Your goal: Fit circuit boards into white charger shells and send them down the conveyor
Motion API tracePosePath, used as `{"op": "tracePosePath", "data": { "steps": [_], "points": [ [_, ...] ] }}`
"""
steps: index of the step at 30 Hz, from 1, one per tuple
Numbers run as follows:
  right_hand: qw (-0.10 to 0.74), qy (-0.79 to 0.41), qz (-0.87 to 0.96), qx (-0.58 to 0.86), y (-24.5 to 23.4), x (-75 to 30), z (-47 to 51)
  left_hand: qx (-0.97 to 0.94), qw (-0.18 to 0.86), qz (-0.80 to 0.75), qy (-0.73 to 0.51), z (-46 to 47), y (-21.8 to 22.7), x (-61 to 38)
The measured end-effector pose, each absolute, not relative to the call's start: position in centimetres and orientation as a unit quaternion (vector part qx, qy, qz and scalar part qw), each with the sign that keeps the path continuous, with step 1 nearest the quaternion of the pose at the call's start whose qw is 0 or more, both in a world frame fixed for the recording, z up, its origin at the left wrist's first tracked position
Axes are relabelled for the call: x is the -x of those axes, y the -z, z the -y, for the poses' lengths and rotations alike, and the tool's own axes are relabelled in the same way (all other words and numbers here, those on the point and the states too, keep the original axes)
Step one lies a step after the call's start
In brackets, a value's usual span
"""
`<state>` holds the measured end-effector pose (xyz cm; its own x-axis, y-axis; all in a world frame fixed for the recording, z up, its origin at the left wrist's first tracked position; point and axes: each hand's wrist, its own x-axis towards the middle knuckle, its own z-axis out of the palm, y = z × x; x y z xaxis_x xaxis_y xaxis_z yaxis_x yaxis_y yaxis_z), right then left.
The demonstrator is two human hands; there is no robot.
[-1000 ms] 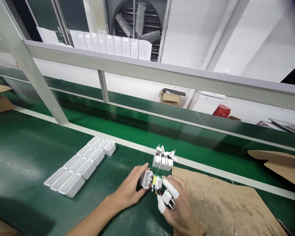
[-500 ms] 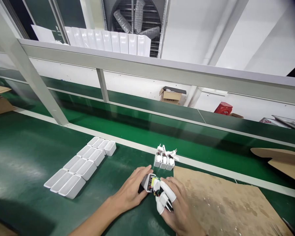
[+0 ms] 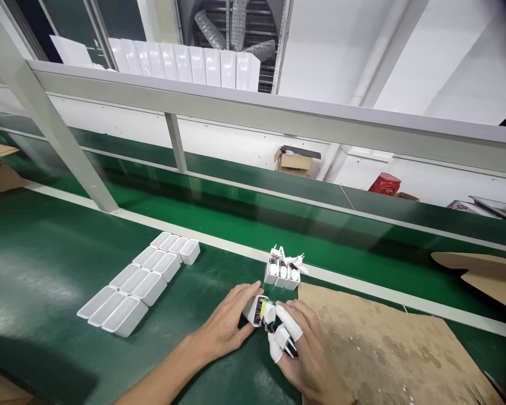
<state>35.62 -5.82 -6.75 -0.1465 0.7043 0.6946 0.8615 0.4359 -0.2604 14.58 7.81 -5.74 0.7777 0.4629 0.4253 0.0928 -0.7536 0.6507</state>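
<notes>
My left hand (image 3: pixel 221 325) is closed around a white plastic housing (image 3: pixel 251 307), its open end turned toward my right hand. A circuit board (image 3: pixel 265 309) with a yellow part and wires sits at that opening, partly inside. My right hand (image 3: pixel 310 351), with white finger cots on the thumb and a finger, grips a white two-pin plug piece (image 3: pixel 283 336) beside the board. Just beyond my hands stand three housings (image 3: pixel 281 278) holding parts, with white plugs on top. Several open white housings (image 3: pixel 129 315) stand in rows to the left.
A stained cardboard sheet (image 3: pixel 375 343) lies on the green table (image 3: pixel 185 371) at the right. Behind runs a bright green strip (image 3: pixel 219 211), crossed by a grey metal frame (image 3: pixel 63 135). Cut cardboard (image 3: pixel 489 275) lies far right; a cardboard box (image 3: pixel 2 177) stands far left.
The view has shifted very slightly. Both hands keep their hold at nearly the same place, the right hand tilting the plug piece a little.
</notes>
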Motion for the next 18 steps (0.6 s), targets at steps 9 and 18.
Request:
{"op": "tracePosePath", "data": {
  "steps": [9, 18],
  "points": [
    [0.404, 0.098, 0.739, 0.530, 6.33, -35.49, 5.70, -0.890, 0.316, -0.149, -0.294, -7.89, 5.72, -14.79],
    [0.405, 0.105, 0.733, 0.537, 5.82, -35.47, 5.38, -0.889, 0.319, -0.151, -0.293, -8.00, 6.17, -14.78]
  ]
}}
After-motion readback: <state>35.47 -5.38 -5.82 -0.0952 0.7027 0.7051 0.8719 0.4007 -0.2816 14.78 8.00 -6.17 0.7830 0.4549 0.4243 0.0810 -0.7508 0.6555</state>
